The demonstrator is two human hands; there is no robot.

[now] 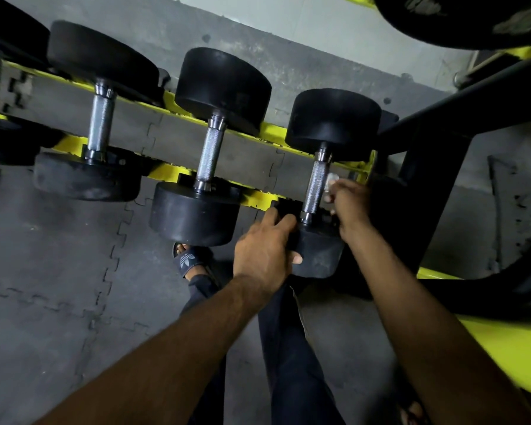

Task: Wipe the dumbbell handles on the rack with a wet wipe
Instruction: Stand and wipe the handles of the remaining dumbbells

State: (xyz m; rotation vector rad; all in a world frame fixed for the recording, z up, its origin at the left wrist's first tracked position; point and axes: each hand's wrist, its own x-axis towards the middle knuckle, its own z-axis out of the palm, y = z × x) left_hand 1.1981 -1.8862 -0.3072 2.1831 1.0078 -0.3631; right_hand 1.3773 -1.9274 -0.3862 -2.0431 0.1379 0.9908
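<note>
Fingers (334, 196) pinch crumpled wipe (331, 180).

Black dumbbell heads (224, 87), silver cross-hatched handles (210, 154), yellow rack rails (273, 131), grey jigsaw-edged floor mats (59, 256), pale wipe (331, 180).

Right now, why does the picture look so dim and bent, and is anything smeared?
In the head view the light is low, so the floor mats look murky; glints show on the knurled handle. The wide lens bows the yellow rack and stretches the forearms. Motion blur softens the right hand and the pale wipe in it; the left hand is sharper.
</note>
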